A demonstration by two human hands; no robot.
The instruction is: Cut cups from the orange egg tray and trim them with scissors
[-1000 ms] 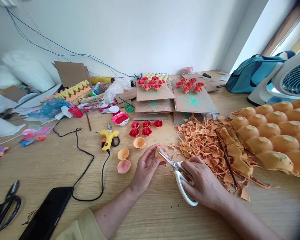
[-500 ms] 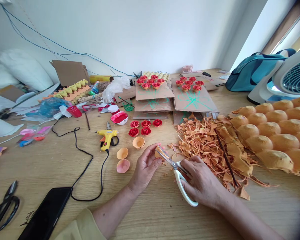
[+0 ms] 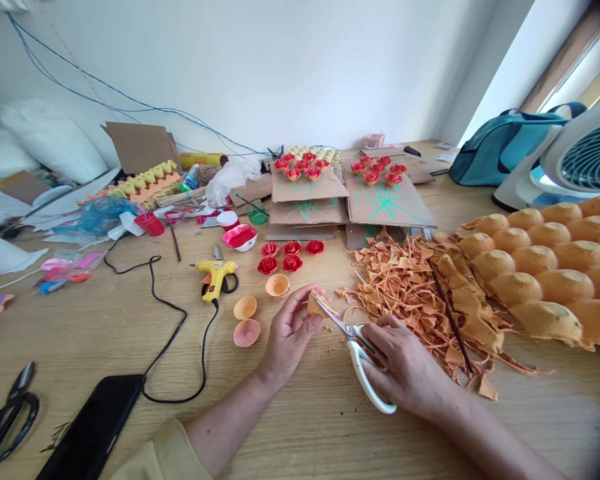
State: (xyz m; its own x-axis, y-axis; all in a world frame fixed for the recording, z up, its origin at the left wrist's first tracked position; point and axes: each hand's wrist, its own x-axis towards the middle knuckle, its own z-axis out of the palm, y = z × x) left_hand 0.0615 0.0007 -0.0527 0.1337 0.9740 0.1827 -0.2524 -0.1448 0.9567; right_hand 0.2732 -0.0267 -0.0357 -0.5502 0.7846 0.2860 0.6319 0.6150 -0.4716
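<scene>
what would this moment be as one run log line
left hand: holds orange piece | right hand: holds white-handled scissors, blades at orange piece | nearby: orange scraps, red flowers

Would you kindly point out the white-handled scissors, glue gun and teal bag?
White-handled scissors (image 3: pixel 349 330): head view, on the pivot.
Glue gun (image 3: pixel 219 273): head view, on its body.
Teal bag (image 3: pixel 497 152): head view, on its side.

The left hand (image 3: pixel 289 337) is tipping the orange piece (image 3: pixel 315 306), whose side is now showing more fully beside the blades than a second ago. The gap between the blades of the scissors (image 3: pixel 350 330) is narrowing. The tray (image 3: pixel 547 237) and fan (image 3: pixel 587 160) are edging slightly leftward as the view is shifting.
</scene>
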